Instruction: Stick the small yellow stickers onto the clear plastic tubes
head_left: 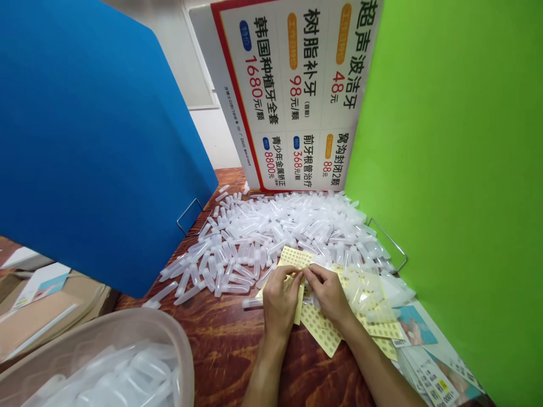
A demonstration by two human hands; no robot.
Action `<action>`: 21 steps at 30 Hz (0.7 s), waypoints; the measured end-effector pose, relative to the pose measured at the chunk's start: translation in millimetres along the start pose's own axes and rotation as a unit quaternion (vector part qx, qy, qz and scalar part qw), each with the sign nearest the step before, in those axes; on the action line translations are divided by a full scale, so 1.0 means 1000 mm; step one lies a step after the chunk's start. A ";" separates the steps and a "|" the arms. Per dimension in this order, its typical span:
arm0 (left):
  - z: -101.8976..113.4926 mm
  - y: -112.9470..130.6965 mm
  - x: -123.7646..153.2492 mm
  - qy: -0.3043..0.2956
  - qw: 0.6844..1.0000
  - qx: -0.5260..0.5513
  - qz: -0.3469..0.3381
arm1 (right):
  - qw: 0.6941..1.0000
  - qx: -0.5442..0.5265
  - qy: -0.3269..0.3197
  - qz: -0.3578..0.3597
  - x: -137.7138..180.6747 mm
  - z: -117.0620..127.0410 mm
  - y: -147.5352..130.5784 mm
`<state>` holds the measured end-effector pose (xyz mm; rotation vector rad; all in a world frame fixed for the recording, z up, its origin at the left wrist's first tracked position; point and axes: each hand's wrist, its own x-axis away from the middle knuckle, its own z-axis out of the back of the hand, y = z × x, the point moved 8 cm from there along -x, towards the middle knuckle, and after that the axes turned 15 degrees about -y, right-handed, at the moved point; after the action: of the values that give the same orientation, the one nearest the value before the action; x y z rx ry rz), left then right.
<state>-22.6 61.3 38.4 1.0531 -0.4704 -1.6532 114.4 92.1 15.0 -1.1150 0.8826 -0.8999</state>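
My left hand point(280, 299) is closed on a yellow sticker sheet point(296, 256) printed with rows of small round labels. Fingertips of my right hand point(330, 294) are pinched together at the sheet's edge, meeting the left fingertips; whatever lies between them is too small to make out. A clear plastic tube point(251, 303) pokes out to the left from beside my left hand; whether that hand grips it is hidden. More yellow sheets point(323, 332) lie under and beside my right hand, with several translucent tubes point(368, 297) on top of them.
A large heap of translucent capped tubes point(292, 223) covers the table beyond my hands. Blue point(106, 141) and green point(449, 141) panels flank it, and a printed board point(288, 96) stands behind. At lower left sits a plastic tub point(184, 350) of tubes. Printed cards point(418, 325) lie at right.
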 end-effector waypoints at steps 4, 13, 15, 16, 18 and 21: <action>-0.001 0.004 -0.001 -0.009 1.000 -0.003 -0.013 | 1.000 0.005 0.000 0.004 0.000 0.000 -0.003; 0.000 0.003 -0.001 -0.009 1.000 0.010 0.003 | 1.000 0.007 -0.003 0.009 -0.001 0.000 -0.002; 0.001 0.004 -0.002 -0.008 1.000 0.012 0.002 | 1.000 0.007 -0.003 0.008 -0.001 0.000 -0.002; 0.001 0.004 -0.002 -0.008 1.000 0.012 0.003 | 1.000 0.006 -0.004 0.008 -0.001 0.000 -0.003; 0.001 0.005 -0.002 -0.008 1.000 0.012 0.000 | 1.000 0.003 -0.005 0.008 -0.001 0.000 -0.004; 0.001 0.007 -0.002 -0.010 1.000 0.017 -0.013 | 1.000 0.003 -0.003 0.010 -0.001 0.000 -0.005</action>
<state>-19.6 60.5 44.6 1.0723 -0.5006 -1.6862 113.8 91.9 20.2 -1.1024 0.8832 -0.8820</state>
